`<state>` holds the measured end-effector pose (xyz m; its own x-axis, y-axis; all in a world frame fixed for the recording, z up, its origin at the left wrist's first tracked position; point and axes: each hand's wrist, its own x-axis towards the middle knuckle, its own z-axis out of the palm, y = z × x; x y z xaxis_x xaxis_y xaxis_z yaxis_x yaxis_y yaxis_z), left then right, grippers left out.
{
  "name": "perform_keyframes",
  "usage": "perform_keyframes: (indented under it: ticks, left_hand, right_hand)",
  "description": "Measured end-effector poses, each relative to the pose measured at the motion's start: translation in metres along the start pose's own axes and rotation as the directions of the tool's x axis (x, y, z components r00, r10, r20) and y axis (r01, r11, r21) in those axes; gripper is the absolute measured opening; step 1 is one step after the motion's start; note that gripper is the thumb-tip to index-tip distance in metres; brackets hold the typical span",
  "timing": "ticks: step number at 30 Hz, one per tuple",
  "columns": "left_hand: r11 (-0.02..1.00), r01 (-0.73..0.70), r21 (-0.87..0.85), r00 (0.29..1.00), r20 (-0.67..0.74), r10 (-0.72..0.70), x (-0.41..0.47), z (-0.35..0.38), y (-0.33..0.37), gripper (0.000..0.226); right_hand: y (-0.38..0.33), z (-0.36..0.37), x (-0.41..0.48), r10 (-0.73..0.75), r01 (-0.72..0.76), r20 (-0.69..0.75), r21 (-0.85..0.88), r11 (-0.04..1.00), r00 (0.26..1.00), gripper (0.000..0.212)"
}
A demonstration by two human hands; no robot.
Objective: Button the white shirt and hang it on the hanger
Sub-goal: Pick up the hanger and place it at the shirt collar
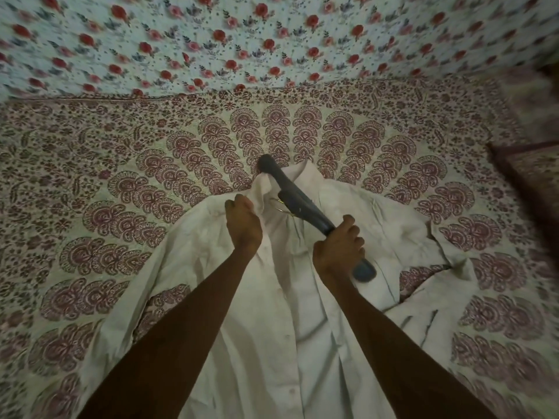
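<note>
Bed (90, 164) with patterned sheet; shirt (272, 343) lies flat on it, front up, placket buttoned. Hanger (298, 202) slants across the collar, one end inside the neck opening. Right hand (338, 252) grip clenched on hanger; left hand (243, 223) pinches collar.

Both bare arms reach forward from the bottom, a little apart. The left hand (243, 223) is curled into a fist, thumb side up, pinching cloth. The right hand (338, 247) is closed tight around a handle, knuckles up, wrist bent a bit to the left.
</note>
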<state>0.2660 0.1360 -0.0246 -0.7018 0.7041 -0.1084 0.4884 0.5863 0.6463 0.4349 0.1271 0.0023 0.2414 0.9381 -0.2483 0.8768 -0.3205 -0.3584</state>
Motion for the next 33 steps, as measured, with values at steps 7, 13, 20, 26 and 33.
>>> perform_keyframes:
  ticks: [7, 13, 20, 26, 33]
  left_hand:
    - [0.973, -0.103, 0.206, 0.961, 0.272, 0.044, 0.004, 0.016, -0.027, 0.023]
    - [0.972, -0.222, 0.083, 0.951, 0.238, 0.197, 0.002, 0.023, -0.035, 0.029]
    - [0.998, -0.057, 0.029, 0.943, 0.331, 0.044, 0.002, 0.037, -0.010, 0.046]
    - [0.926, -0.100, 0.365, 0.945, 0.327, -0.027, -0.004, 0.042, -0.025, 0.065]
    - [0.945, 0.289, -0.150, 0.952, 0.152, -0.267, 0.025, 0.006, -0.015, 0.032]
  right_hand:
    - [-0.026, 0.009, 0.046, -0.345, 0.348, 0.043, -0.101, 0.932, 0.937, 0.041]
    - [-0.042, 0.011, 0.052, -0.433, 0.410, 0.398, 0.145, 0.900, 0.809, 0.056]
    - [-0.011, -0.001, 0.052, -0.544, 0.544, -0.084, -0.030, 0.839, 0.835, 0.051]
    - [-0.032, -0.049, 0.061, -0.346, 0.416, -0.403, 0.099, 0.904, 0.847, 0.032]
    - [-0.040, -0.065, 0.039, -0.287, 0.342, -0.282, 0.171, 0.924, 0.916, 0.020]
